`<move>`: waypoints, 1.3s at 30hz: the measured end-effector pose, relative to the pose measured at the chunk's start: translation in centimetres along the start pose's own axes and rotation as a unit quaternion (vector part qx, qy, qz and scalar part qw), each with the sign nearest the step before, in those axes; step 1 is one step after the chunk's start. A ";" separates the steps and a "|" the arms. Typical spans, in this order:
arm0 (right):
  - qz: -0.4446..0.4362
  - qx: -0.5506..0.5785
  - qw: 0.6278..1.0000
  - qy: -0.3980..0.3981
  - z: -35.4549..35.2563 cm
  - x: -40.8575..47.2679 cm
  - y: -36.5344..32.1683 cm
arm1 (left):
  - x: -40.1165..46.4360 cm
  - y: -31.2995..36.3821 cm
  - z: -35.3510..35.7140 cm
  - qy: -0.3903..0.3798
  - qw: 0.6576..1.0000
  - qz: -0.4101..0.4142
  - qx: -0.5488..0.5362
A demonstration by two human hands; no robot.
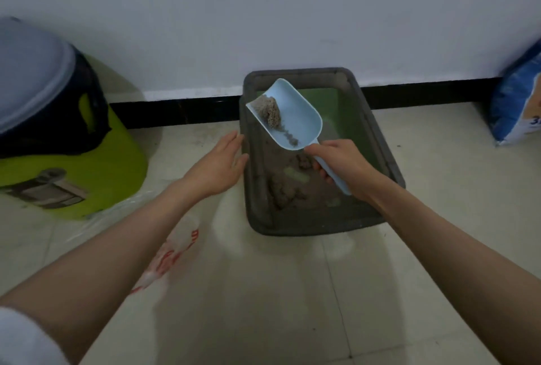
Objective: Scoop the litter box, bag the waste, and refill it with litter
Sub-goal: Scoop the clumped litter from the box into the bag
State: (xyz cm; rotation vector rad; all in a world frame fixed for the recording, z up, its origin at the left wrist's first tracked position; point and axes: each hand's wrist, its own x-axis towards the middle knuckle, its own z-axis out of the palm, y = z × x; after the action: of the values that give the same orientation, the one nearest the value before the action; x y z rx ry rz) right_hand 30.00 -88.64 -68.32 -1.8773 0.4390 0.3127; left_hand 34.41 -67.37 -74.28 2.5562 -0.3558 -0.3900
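Note:
A dark rectangular litter box [380, 145] stands on the floor against the wall, its green bottom partly bare, with clumped brown litter [285, 192] in the near half. My right hand [341, 164] grips the handle of a light blue scoop [295, 121], raised over the box with a clump of litter in its bowl. My left hand [218, 167] is open, fingers together, resting against the box's left rim. A clear plastic bag with red print [175, 253] lies flat on the floor under my left forearm.
A lime-green bin with a dark liner and a grey lid [58, 142] stands at the left. A blue and white litter sack [521, 104] leans on the wall at the right. Pale floor tiles [278, 306] stretch toward me.

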 end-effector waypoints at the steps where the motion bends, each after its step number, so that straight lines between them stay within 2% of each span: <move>1: -0.006 0.001 1.000 -0.012 0.9 -0.7 -0.7 | -0.9 -1.4 -0.6 0.016 1.000 0.003 0.013; 4: -0.003 0.037 0.996 -0.081 4.7 -2.3 -1.7 | -4.7 -6.5 -1.7 0.073 0.997 -0.030 0.013; 7: 0.019 0.052 0.988 -0.147 9.4 -3.2 -0.6 | -9.7 -11.6 -1.9 0.139 0.984 -0.116 0.002; 11: 0.034 -0.006 0.975 -0.220 14.9 -4.2 2.2 | -15.5 -17.0 -0.5 0.218 0.949 -0.225 0.026; 13: 0.049 -0.055 0.967 -0.246 17.0 -4.5 3.5 | -17.2 -18.3 0.3 0.215 0.922 -0.320 -0.031; 15: 0.052 -0.138 0.954 -0.263 18.7 -4.6 4.4 | -18.0 -18.9 0.8 0.198 0.882 -0.405 -0.139; 17: 0.039 -0.230 0.932 -0.277 20.0 -4.5 4.2 | -18.0 -19.3 1.4 0.181 0.855 -0.443 -0.202; 19: -0.013 -0.343 0.896 -0.283 21.1 -4.4 3.2 | -17.8 -19.4 1.8 0.172 0.859 -0.436 -0.205; 21: -0.078 -0.447 0.851 -0.265 22.1 -4.4 1.9 | -17.2 -19.1 1.9 0.159 0.879 -0.408 -0.189; 24: -0.152 -0.549 0.789 -0.228 22.8 -4.7 0.1 | -16.2 -18.6 1.8 0.152 0.896 -0.375 -0.182; 27: -0.205 -0.617 0.735 -0.193 22.4 -4.8 -1.3 | -15.3 -18.6 1.8 0.169 0.897 -0.350 -0.210; 30: -0.221 -0.642 0.712 -0.179 21.2 -4.6 -2.0 | -14.6 -18.5 1.8 0.161 0.901 -0.336 -0.224; 32: -0.200 -0.624 0.735 -0.175 20.1 -4.6 -2.3 | -14.6 -18.3 1.6 0.155 0.906 -0.336 -0.206; 34: -0.165 -0.560 0.794 -0.168 18.7 -4.5 -2.6 | -14.9 -18.0 1.4 0.151 0.922 -0.315 -0.170; 37: -0.130 -0.411 0.890 -0.149 15.7 -3.7 -2.9 | -15.1 -16.8 1.0 0.160 0.954 -0.235 -0.101; 39: -0.106 -0.295 0.941 -0.126 13.3 -3.2 -3.1 | -14.5 -15.2 0.5 0.163 0.967 -0.181 -0.070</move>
State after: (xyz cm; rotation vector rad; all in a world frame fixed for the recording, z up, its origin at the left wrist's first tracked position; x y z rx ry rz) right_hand 28.50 -74.76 -68.89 -2.4003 -0.0481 0.5769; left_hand 23.44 -50.33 -79.85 2.4833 0.2556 -0.1117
